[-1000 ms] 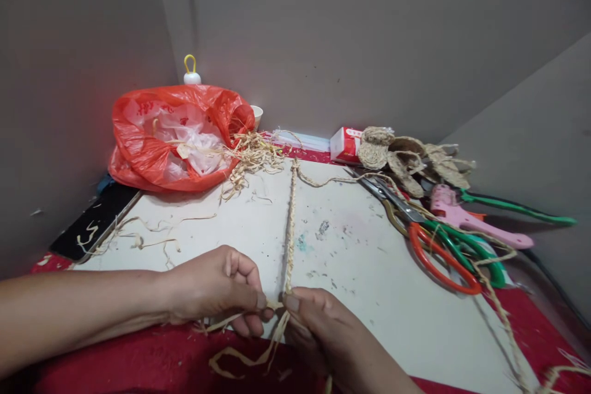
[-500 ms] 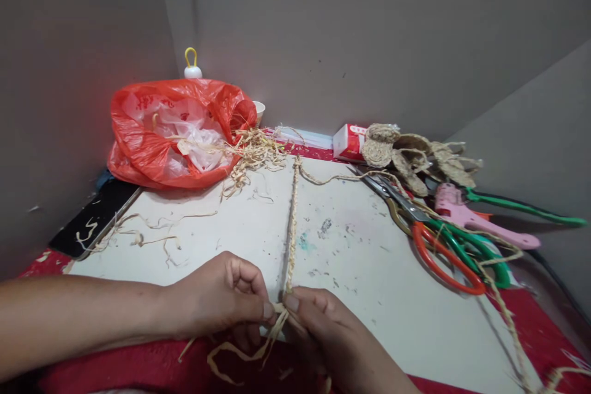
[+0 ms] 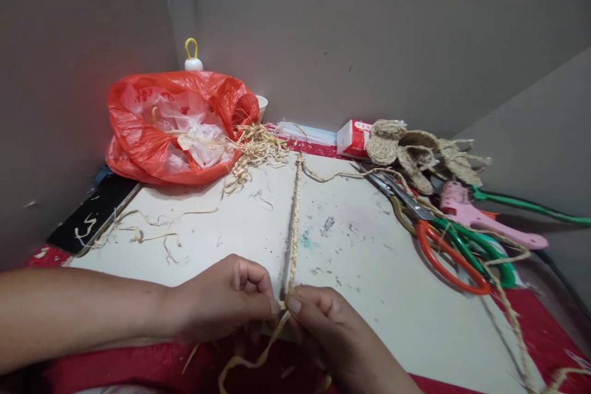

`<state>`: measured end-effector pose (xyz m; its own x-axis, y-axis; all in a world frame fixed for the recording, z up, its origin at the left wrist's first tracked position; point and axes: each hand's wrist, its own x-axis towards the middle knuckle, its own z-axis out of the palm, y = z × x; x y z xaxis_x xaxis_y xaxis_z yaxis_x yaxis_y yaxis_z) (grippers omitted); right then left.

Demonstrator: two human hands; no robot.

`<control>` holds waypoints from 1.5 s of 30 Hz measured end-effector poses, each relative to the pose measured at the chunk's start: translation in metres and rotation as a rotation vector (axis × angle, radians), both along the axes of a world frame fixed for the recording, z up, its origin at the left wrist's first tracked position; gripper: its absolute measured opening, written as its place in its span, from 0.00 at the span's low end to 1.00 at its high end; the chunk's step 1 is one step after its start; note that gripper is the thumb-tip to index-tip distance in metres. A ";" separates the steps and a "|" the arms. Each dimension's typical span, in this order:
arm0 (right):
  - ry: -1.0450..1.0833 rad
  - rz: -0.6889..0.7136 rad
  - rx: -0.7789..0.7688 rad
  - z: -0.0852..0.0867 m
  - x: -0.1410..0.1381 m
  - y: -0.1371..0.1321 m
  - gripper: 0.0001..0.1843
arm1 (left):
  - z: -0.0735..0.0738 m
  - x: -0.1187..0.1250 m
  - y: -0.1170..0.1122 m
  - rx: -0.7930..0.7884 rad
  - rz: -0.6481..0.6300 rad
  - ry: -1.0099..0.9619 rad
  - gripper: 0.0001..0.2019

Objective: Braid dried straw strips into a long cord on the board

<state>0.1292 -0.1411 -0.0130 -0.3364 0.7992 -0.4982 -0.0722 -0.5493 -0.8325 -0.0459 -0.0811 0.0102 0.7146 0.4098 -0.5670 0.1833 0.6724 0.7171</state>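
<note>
A long straw braid [image 3: 293, 221] runs straight down the white board [image 3: 369, 283] from its far edge to my hands. My left hand [image 3: 226, 301] and my right hand [image 3: 327, 332] meet at the braid's near end, thumbs almost touching. Both are closed in a pinch on the loose straw strands [image 3: 258, 357], which trail down over the red cloth [image 3: 138, 369] at the near edge.
A red plastic bag [image 3: 175, 126] with loose straw [image 3: 253, 148] lies at the back left. At the right lie red-handled scissors [image 3: 443, 255], green-handled scissors [image 3: 475, 252], a pink tool [image 3: 480, 218], woven straw pieces [image 3: 415, 151] and a small red and white box [image 3: 353, 137]. Grey walls close in on three sides.
My hands have drawn closer together on the braid's end. The loose strands under them have shifted. The view has tipped slightly downward.
</note>
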 end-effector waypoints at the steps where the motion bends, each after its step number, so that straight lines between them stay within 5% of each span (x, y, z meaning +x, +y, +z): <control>1: -0.002 -0.004 0.000 -0.001 0.001 0.000 0.26 | 0.000 0.000 0.000 -0.014 -0.010 -0.010 0.12; 7: 0.042 -0.005 0.013 -0.003 0.001 -0.001 0.25 | 0.002 0.004 0.013 -0.121 0.004 -0.009 0.14; 11: 0.010 0.011 0.008 0.001 0.000 0.001 0.25 | 0.003 0.005 0.022 -0.165 -0.128 0.014 0.13; 21: -0.099 0.019 0.058 0.005 -0.005 0.001 0.26 | 0.011 0.003 0.028 0.216 -0.323 0.137 0.08; 28: -0.308 0.061 0.357 0.003 -0.011 -0.006 0.20 | 0.013 0.005 0.023 0.243 -0.283 0.211 0.09; 34: -0.486 0.066 0.339 0.000 -0.018 -0.007 0.17 | 0.021 0.009 0.008 0.318 -0.204 0.378 0.06; 41: -0.178 -0.044 0.221 0.006 -0.024 -0.007 0.23 | 0.023 0.013 -0.022 0.416 -0.020 0.353 0.05; 45: -0.001 -0.081 0.089 0.002 -0.022 -0.007 0.21 | 0.022 0.013 -0.031 0.564 -0.021 0.359 0.02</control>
<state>0.1070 -0.1478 -0.0109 -0.2683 0.8649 -0.4241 -0.1122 -0.4653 -0.8780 -0.0331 -0.1120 0.0320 0.5326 0.7010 -0.4743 0.4857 0.2058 0.8496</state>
